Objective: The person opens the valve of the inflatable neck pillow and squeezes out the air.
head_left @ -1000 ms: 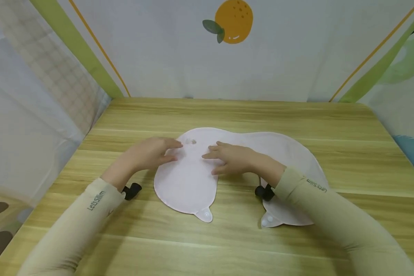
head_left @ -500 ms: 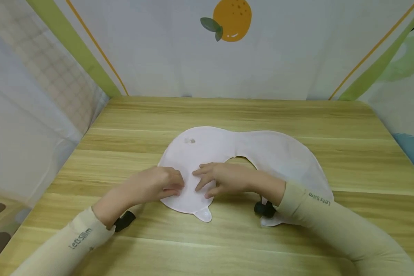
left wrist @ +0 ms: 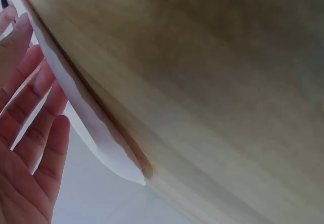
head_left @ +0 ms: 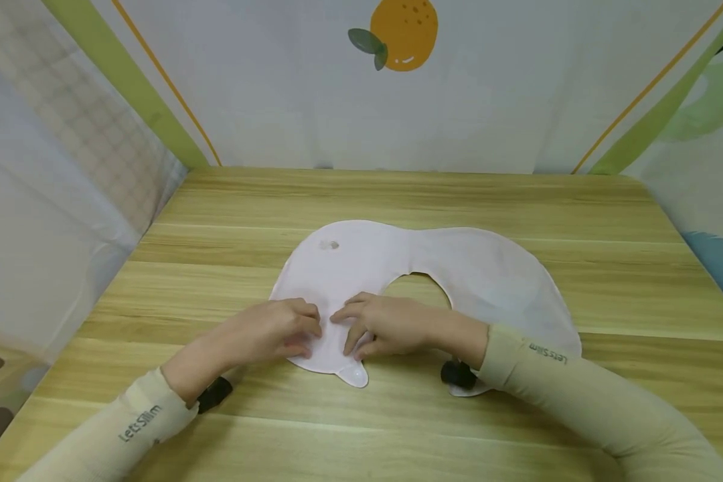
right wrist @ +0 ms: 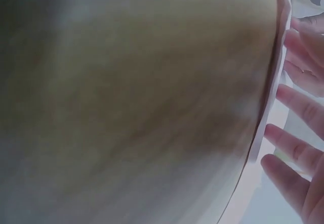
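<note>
A pale pink U-shaped neck pillow (head_left: pixel 488 274) lies flat, its opening towards the person. On its left lobe is a small greyish round mark, and a tab with a snap button (head_left: pixel 354 373) sticks out at that lobe's front end. My left hand (head_left: pixel 277 329) rests at the outer side of the left lobe, fingertips on the fabric. My right hand (head_left: pixel 391 325) is over the inner edge of the same lobe, fingers spread and touching it. In both wrist views the fingers are loosely extended along the pillow's thin edge. The right forearm covers part of the right lobe.
The pillow lies on a wood-grain table (head_left: pixel 361 442). Behind stands a white curtain (head_left: pixel 265 87) with a printed orange (head_left: pixel 405 37). Black wrist-worn devices (head_left: pixel 458 375) sit under both wrists, close over the table.
Both hands have come down the left lobe towards the person, from its upper part to its front end. The pillow has stayed in place and flat.
</note>
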`<action>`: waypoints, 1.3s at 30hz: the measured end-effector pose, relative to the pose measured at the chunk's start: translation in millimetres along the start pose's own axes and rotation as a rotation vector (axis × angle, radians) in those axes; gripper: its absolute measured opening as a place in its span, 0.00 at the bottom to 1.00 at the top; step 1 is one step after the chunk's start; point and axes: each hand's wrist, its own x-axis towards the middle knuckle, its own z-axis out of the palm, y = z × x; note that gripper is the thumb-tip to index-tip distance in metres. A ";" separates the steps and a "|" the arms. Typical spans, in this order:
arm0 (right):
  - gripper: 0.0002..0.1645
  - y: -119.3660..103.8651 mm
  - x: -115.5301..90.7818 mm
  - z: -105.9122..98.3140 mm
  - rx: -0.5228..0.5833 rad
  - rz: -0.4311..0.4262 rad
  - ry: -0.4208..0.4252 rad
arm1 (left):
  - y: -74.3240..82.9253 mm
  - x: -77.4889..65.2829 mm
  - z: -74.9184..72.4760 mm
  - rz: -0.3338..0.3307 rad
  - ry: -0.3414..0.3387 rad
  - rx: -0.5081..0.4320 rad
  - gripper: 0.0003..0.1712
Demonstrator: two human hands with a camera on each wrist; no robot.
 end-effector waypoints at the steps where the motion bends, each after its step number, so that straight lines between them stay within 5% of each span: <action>1: 0.10 -0.2 0.5 0.4 -0.005 0.011 -0.002 | -0.1 -0.4 0.7 0.001 0.001 0.006 0.13; 26: 0.36 2.1 6.0 0.5 -0.096 0.175 -0.039 | 2.4 0.0 0.4 -0.062 -0.007 0.151 0.23; 35: 0.43 4.8 6.2 -4.0 -0.144 0.221 -0.068 | -0.2 -1.7 -0.7 -0.212 -0.021 0.163 0.34; 39: 0.45 6.4 5.1 -5.6 -0.160 0.269 -0.073 | -2.0 -3.6 -1.4 -0.230 -0.021 0.157 0.35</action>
